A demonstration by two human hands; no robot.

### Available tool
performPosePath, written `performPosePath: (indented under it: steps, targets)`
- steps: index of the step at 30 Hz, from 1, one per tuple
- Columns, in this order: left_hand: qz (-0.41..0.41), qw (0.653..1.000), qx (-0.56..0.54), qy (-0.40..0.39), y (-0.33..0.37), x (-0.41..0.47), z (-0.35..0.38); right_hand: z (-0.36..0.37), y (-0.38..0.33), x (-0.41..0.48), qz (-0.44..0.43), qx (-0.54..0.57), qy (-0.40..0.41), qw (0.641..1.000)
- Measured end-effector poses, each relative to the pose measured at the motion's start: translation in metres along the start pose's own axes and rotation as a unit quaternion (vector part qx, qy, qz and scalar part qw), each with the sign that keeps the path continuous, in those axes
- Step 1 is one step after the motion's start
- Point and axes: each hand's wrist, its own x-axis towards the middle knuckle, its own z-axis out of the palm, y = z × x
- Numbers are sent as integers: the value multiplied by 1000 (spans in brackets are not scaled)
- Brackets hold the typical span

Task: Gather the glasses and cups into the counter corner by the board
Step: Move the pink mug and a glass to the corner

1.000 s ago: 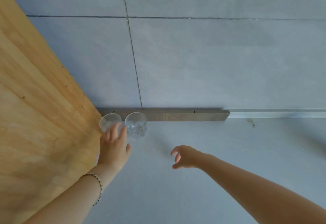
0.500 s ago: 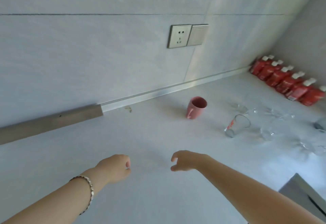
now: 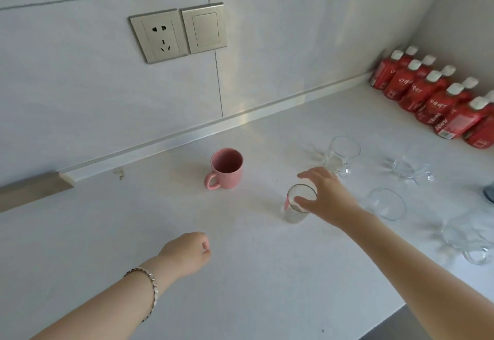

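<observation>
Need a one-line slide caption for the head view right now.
Right hand reaching onto a clear tumbler beside the pink mug; left hand curled, empty, above the counter.

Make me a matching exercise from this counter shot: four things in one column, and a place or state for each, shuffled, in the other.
1. pink mug
2. tall glass
3. left hand
4. red bottles

a. lined up in the far right corner
b. loosely curled, holding nothing
c. upright, handle toward the camera's left
d. right hand closing around its rim

Pairs: 1-c, 2-d, 3-b, 4-a
</observation>
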Motion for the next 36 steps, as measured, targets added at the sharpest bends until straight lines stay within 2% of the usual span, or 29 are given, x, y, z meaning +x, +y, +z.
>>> performPosePath:
  steps: [3, 5, 9, 12, 14, 16, 20, 23, 27, 31, 36]
  targets:
    - [-31, 999, -10, 1, 5, 4, 0, 8, 19, 10, -12, 0, -111, 994]
    - [-48, 999, -4, 2, 10, 6, -3, 17, 28, 11, -36, -13, -148, 988]
    - [-92, 995, -22, 37, 20, 16, -20, 23, 37, 14, -63, 3, -87, 994]
    - [-120, 981, -68, 135, 36, 30, -46, 22, 40, 19, -53, 26, -81, 995]
    - [-87, 970, -113, 197, 48, 46, -67, 18, 38, 21, -49, 33, -85, 995]
    - [-44, 966, -158, 202, 60, 65, -82, 14, 37, 23, -50, 42, -82, 995]
    - [-19, 972, -188, 143, 69, 102, -86, 10, 31, 23, -63, 67, -66, 994]
    - [-21, 961, -198, 191, 68, 108, -81, 9, 25, 23, -76, 88, -53, 992]
    - [-29, 945, -191, 262, 70, 83, -67, 17, 16, 18, -74, 118, -39, 989]
    - [-54, 913, -259, 310, 57, 33, -49, 29, -4, 9, -82, 121, -34, 989]
    - [-96, 894, -262, 351, -7, -41, -46, 48, -59, 6, -128, 101, -65, 984]
